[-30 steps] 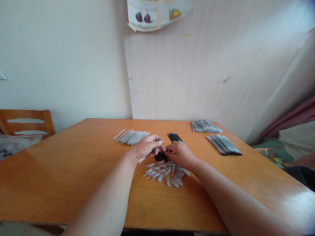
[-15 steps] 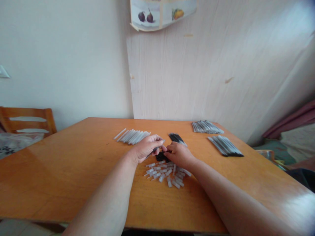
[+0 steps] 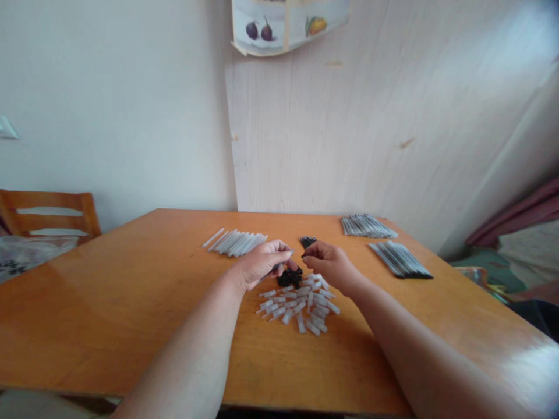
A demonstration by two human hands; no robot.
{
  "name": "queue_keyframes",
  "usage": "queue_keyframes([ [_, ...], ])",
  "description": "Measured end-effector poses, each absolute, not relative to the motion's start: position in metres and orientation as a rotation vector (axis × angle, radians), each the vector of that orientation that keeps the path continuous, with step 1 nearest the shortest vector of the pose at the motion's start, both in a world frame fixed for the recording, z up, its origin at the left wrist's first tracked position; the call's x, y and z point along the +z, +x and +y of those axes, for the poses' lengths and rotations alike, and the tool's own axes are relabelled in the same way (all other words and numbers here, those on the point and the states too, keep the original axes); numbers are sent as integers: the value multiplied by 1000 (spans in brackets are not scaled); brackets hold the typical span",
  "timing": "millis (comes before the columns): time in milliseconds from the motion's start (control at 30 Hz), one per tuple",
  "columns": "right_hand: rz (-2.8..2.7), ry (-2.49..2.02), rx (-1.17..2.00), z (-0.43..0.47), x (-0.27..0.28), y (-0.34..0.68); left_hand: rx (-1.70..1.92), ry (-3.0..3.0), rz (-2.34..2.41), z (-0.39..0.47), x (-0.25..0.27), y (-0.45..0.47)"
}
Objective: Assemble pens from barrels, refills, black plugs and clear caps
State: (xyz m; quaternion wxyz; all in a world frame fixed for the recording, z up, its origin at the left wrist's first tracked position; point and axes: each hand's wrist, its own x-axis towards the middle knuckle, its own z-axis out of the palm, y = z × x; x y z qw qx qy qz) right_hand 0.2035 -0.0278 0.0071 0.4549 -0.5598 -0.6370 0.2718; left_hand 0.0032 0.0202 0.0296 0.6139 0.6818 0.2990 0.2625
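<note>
My left hand [image 3: 267, 262] is closed around a slim pen-like tube; its pale tip [image 3: 291, 252] shows past the thumb, and the fingers hide most of its length. My right hand [image 3: 329, 265] pinches a tiny black part [image 3: 303, 256] just right of that tip, the two apart by a small gap. Beneath both hands lies a heap of small black parts [image 3: 290, 278]. In front of it, short translucent white plugs [image 3: 300, 305] with thin stems are scattered. Behind my right hand a bundle of thin black rods [image 3: 307, 240] is partly covered.
Clear white tubes [image 3: 237, 242] lie in a row at the back left of the wooden table [image 3: 152, 326]. Two stacks of grey pen-like sticks with dark ends, a far stack [image 3: 367, 226] and a nearer stack [image 3: 399, 260], lie at the right. A chair [image 3: 48, 212] stands left.
My right hand has lifted from the black heap, moving up and slightly right with a tiny black part between its fingertips. The heap is now uncovered. My left hand has barely moved.
</note>
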Motion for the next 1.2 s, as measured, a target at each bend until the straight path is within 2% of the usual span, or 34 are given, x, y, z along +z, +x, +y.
queue_keyframes([
  [100,-1443,-1225,861,-32,12,204,577,1589,671,18,30,4],
  [300,-1346,-1131,956,-39,20,199,535,1638,662,18,27,6],
  [1200,-1550,-1251,781,-37,11,199,494,1645,680,15,26,8],
])
